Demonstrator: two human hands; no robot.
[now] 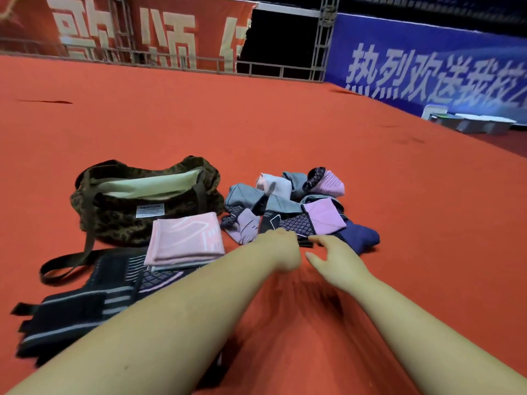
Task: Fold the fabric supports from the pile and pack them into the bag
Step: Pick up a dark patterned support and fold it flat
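Both my hands reach the near edge of the pile (288,206) on the red floor (285,124): left hand (281,248) curled, its grip hidden, right hand (332,252) loose and empty. I should lift a single dark support (296,225) clear before folding; the bag (142,201) gapes open just left.

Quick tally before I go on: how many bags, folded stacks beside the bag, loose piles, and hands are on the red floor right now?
Camouflage bag, open: 1
Folded stack by the bag, pink piece on top: 1
Loose pile of supports: 1
Hands at the pile: 2, left hand and right hand
Total: 5
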